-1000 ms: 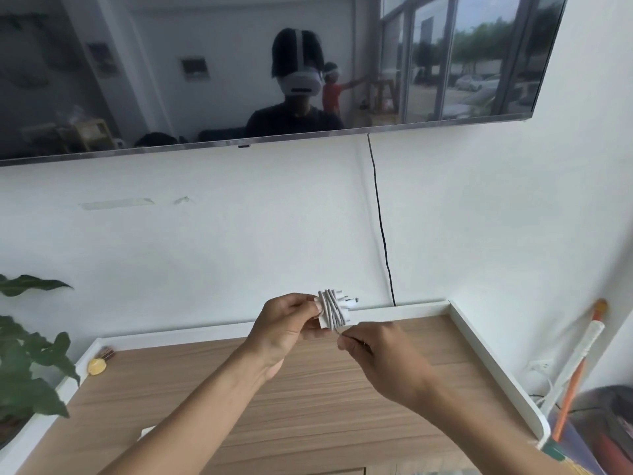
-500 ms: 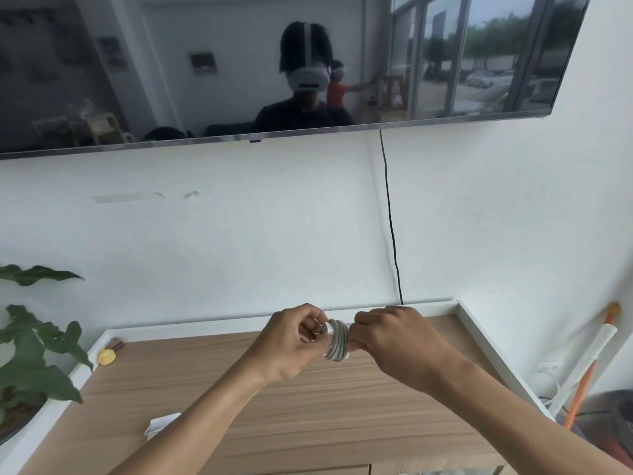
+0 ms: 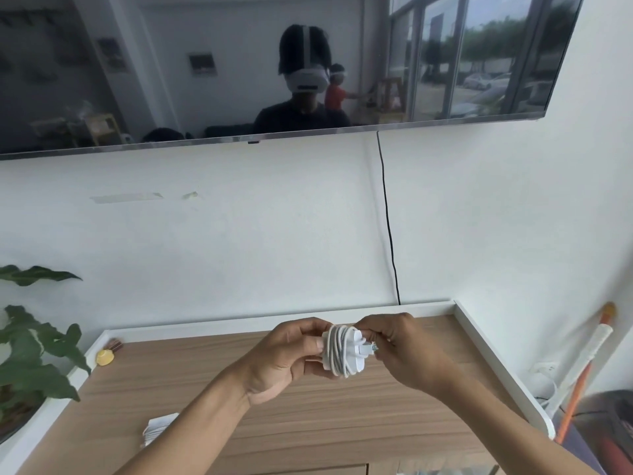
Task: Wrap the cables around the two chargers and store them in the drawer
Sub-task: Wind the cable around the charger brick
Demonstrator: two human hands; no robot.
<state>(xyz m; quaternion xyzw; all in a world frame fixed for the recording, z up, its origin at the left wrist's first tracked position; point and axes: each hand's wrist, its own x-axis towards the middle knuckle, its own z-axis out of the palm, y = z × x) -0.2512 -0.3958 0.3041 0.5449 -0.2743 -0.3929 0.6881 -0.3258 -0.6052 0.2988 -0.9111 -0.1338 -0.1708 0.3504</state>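
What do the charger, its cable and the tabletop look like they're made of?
Charger: probably hard white plastic, smooth with flat faces. Cable: likely a rubbery white sheath, bending into tight coils. Tabletop: wood or wood-look laminate, streaky brown grain.

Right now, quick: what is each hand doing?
Left hand: closed, fingers gripping the white charger with its cable wound round it.
Right hand: closed, fingers pinching the cable end beside the charger.

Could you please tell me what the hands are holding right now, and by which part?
The left hand grips the cable-wrapped white charger by its left end; the right hand pinches the cable's connector tip.
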